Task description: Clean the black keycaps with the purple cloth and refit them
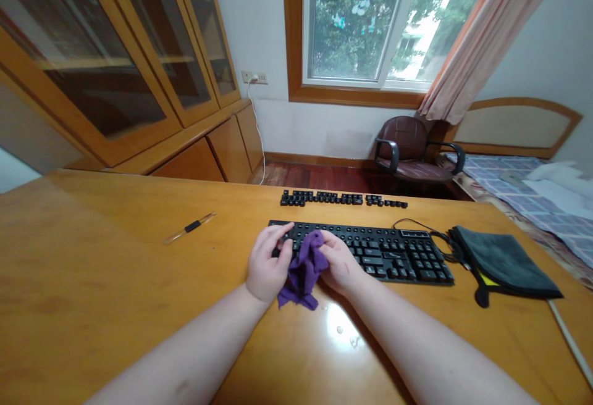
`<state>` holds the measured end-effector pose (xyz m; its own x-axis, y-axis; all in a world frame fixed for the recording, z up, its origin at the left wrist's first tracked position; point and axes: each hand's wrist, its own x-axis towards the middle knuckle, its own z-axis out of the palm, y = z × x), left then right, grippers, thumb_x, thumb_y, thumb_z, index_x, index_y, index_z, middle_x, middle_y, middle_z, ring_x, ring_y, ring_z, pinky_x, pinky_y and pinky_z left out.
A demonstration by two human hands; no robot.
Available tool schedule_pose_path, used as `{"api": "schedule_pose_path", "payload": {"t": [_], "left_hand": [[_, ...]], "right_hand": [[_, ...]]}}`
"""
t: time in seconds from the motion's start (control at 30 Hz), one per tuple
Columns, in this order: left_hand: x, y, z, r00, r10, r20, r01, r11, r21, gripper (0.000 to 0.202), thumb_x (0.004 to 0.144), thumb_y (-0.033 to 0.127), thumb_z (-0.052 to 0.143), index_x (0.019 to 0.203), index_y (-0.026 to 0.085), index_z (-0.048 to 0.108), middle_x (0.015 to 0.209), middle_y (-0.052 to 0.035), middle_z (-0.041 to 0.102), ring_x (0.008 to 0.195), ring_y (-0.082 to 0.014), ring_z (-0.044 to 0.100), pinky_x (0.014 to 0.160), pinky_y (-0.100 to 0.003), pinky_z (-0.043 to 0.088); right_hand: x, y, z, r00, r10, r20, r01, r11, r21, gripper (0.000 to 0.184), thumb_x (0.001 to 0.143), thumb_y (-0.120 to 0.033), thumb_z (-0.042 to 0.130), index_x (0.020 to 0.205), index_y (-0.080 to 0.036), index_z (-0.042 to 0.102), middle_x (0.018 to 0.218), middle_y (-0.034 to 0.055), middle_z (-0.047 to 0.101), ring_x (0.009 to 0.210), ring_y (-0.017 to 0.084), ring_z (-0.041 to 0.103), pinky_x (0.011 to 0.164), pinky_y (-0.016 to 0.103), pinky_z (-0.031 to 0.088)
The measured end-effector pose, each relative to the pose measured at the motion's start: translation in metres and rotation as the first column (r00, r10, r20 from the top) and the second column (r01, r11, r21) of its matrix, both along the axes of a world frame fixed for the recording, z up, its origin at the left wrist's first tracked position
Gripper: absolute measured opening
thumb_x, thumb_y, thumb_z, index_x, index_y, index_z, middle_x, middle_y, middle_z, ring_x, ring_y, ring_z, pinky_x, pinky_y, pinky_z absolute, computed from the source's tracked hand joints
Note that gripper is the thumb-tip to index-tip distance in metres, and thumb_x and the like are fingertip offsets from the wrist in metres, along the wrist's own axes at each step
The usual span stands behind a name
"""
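The left hand [265,263] curls around a crumpled purple cloth [303,271], its grip seemingly half-closed, and the right hand [340,263] presses closed on the soft fabric. Just right of the grip lies a black plastic keyboard [384,254], with rows of loose keycaps [343,198] beyond it and a folded grey microfibre towel [503,263] farther right.

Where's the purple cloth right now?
In the head view, the purple cloth is bunched between the left hand and right hand, at the near edge of the keyboard.

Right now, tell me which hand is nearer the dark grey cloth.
Right hand: left of the dark grey cloth, across the keyboard. Left hand: farther left.
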<state>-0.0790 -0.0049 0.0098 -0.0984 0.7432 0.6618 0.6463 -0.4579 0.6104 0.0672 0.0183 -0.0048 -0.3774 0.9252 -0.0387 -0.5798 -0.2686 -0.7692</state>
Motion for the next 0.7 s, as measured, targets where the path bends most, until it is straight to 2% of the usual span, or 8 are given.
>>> {"api": "schedule_pose_path", "payload": {"t": [0.1, 0.17, 0.23, 0.37, 0.5, 0.7], "left_hand": [[0.002, 0.001, -0.006, 0.974, -0.197, -0.115, 0.212, 0.968, 0.134, 0.032, 0.084, 0.019, 0.052, 0.115, 0.023, 0.057, 0.096, -0.0047, 0.062, 0.087, -0.0154, 0.057, 0.081, -0.030, 0.046], [0.004, 0.004, -0.009, 0.947, -0.281, -0.157, 0.306, 0.937, 0.167, 0.037, 0.082, 0.018, 0.055, 0.118, 0.023, 0.055, 0.097, -0.0048, 0.065, 0.090, -0.0164, 0.057, 0.084, -0.032, 0.046], [0.005, 0.007, -0.011, 0.936, -0.313, -0.164, 0.336, 0.932, 0.137, 0.037, 0.080, 0.018, 0.059, 0.117, 0.023, 0.056, 0.093, -0.0038, 0.067, 0.086, -0.0160, 0.058, 0.084, -0.033, 0.046], [0.006, 0.009, -0.013, 0.961, -0.253, -0.110, 0.258, 0.966, 0.036, 0.023, 0.078, 0.021, 0.063, 0.101, 0.023, 0.064, 0.084, -0.0026, 0.067, 0.081, -0.0160, 0.058, 0.080, -0.033, 0.048], [0.006, 0.010, -0.014, 0.971, -0.238, -0.010, 0.237, 0.970, -0.050, 0.015, 0.080, 0.024, 0.062, 0.094, 0.022, 0.066, 0.088, -0.0031, 0.069, 0.084, -0.0162, 0.060, 0.080, -0.032, 0.049], [0.004, 0.012, -0.021, 0.974, -0.186, 0.128, 0.201, 0.973, -0.117, 0.019, 0.081, 0.025, 0.060, 0.098, 0.024, 0.066, 0.097, -0.0028, 0.069, 0.086, -0.0156, 0.062, 0.081, -0.031, 0.050]], "right_hand": [[0.004, 0.006, 0.001, 0.957, -0.283, 0.068, 0.279, 0.958, 0.063, 0.018, 0.064, -0.025, 0.072, 0.078, -0.018, 0.066, 0.072, -0.0022, 0.067, 0.063, 0.011, 0.057, 0.064, 0.022, 0.045], [0.007, 0.009, 0.000, 0.914, -0.377, 0.147, 0.355, 0.922, 0.156, 0.015, 0.067, -0.026, 0.070, 0.079, -0.018, 0.068, 0.079, 0.0000, 0.069, 0.071, 0.014, 0.060, 0.072, 0.025, 0.046], [0.010, 0.009, -0.001, 0.892, -0.401, 0.210, 0.348, 0.904, 0.247, 0.014, 0.069, -0.027, 0.068, 0.080, -0.019, 0.070, 0.083, 0.0018, 0.071, 0.077, 0.016, 0.062, 0.078, 0.029, 0.047], [0.010, 0.007, 0.000, 0.878, -0.369, 0.304, 0.259, 0.902, 0.346, 0.017, 0.071, -0.029, 0.067, 0.085, -0.021, 0.072, 0.087, 0.0034, 0.072, 0.082, 0.019, 0.063, 0.083, 0.033, 0.047], [0.011, 0.007, 0.001, 0.867, -0.347, 0.357, 0.204, 0.902, 0.381, 0.020, 0.073, -0.030, 0.065, 0.090, -0.022, 0.073, 0.091, 0.0037, 0.072, 0.086, 0.020, 0.064, 0.086, 0.035, 0.047], [0.013, 0.007, 0.000, 0.858, -0.346, 0.379, 0.193, 0.901, 0.388, 0.020, 0.074, -0.030, 0.064, 0.090, -0.022, 0.073, 0.091, 0.0037, 0.071, 0.088, 0.021, 0.063, 0.085, 0.035, 0.047]]}}
